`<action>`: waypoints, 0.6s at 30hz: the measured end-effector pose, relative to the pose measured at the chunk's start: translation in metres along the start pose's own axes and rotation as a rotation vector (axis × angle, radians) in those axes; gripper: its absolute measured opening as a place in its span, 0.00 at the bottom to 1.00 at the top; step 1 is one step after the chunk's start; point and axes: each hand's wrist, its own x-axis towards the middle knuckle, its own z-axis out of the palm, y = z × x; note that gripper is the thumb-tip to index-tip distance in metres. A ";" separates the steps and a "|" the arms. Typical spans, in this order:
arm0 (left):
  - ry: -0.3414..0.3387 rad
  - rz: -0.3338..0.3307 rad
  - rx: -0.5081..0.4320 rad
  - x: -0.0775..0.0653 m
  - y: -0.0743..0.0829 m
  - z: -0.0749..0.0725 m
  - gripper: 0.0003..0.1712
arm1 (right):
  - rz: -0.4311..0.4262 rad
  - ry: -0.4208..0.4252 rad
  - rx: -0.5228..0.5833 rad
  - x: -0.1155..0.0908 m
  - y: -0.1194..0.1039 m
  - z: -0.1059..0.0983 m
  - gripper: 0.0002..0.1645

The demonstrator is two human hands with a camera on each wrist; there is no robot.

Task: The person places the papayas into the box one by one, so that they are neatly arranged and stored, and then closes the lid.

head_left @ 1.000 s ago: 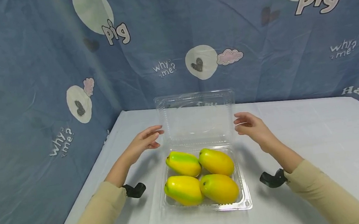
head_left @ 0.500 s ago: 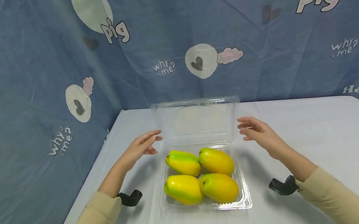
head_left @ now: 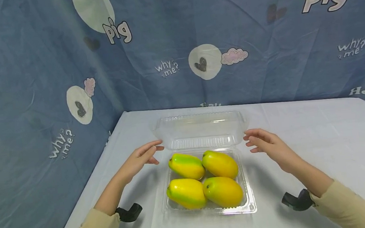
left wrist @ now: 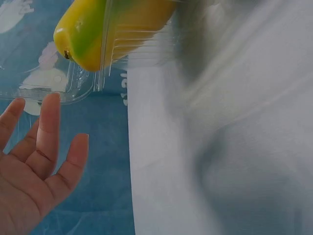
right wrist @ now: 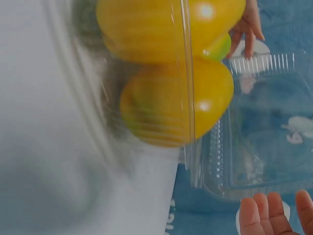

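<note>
A clear plastic clamshell box (head_left: 250, 195) stands open on the table, with several yellow-green mangoes (head_left: 187, 166) lying in its base in two rows. Its see-through lid (head_left: 200, 128) leans back from the rear edge. Beside the lid's left edge hovers my left hand (head_left: 137, 159), fingers extended and holding nothing. My right hand (head_left: 271, 148) is at the lid's right side, fingers loosely bent, also without a hold. In the left wrist view, fingertips overlap the lid's edge below a mango (left wrist: 80, 36). The right wrist view shows mangoes (right wrist: 210, 98) through the box wall and fingertips (right wrist: 250, 211) near the lid.
White cloth covers the table (head_left: 320, 144). Behind it and at the left hangs a blue printed curtain (head_left: 148, 33). Dark camera mounts (head_left: 130, 212) sit on both wrists and stick out inward above the table.
The lid has tipped farther back and lower, away from the mangoes. Both hands have moved down toward me and slightly outward. The base and mangoes stayed put.
</note>
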 end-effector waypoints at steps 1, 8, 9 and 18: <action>0.002 0.009 0.003 -0.002 -0.001 0.001 0.28 | 0.002 -0.001 0.004 -0.002 0.000 0.001 0.28; 0.051 0.034 0.043 -0.014 -0.001 0.010 0.28 | -0.015 -0.024 0.031 -0.014 0.007 0.007 0.27; 0.062 0.032 0.056 -0.017 -0.001 0.012 0.28 | -0.013 -0.028 0.041 -0.016 0.008 0.008 0.27; 0.105 0.109 0.122 -0.035 0.000 0.025 0.28 | -0.020 -0.009 0.047 -0.037 0.013 0.019 0.24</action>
